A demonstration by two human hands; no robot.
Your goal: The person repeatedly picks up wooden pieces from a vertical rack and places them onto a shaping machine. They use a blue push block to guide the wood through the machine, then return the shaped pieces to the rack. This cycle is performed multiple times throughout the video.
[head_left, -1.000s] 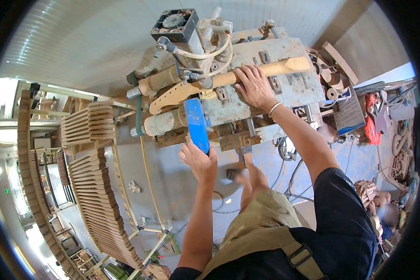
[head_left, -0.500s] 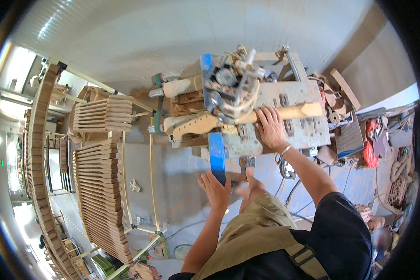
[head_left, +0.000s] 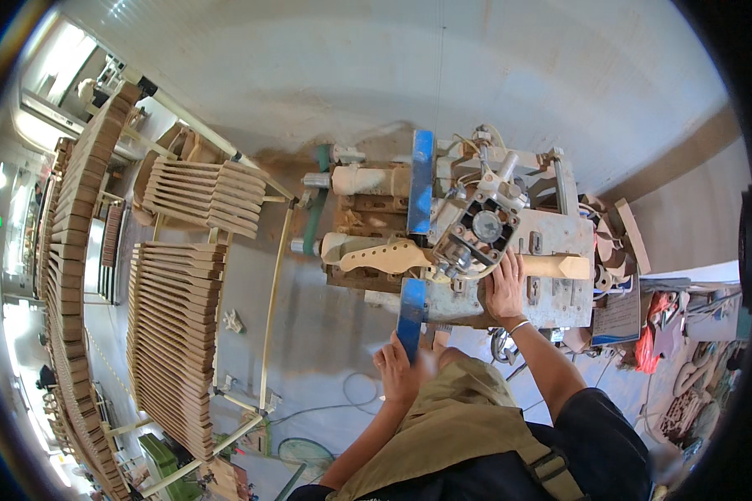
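Note:
A pale wooden guitar neck (head_left: 557, 266) lies across a dusty workshop machine (head_left: 560, 311). Its headstock (head_left: 384, 256), with a row of peg holes, points left. Above the neck's middle sits the metal machine head (head_left: 485, 225), with hoses, hiding part of the wood. My left hand (head_left: 398, 371) is closed round the near end of a blue bar (head_left: 410, 311), which runs away from me past the neck. My right hand (head_left: 505, 292) lies over the neck with fingers stretched, just right of the machine head. The head partly covers those fingertips.
A rack with several shaped wooden necks (head_left: 175, 326) stands at left, beside a long curved row of wooden pieces (head_left: 63, 275). Green belting (head_left: 317, 204) runs by the rollers (head_left: 372, 179). Wood offcuts (head_left: 612, 242) and a red bag (head_left: 647, 355) sit at right. Cables (head_left: 326, 407) cross the floor.
The machine head has swung right and nearer, close to my right hand. The blue bar's slant has shifted, my left hand still on it. The neck stays in place on the machine; the view has shifted.

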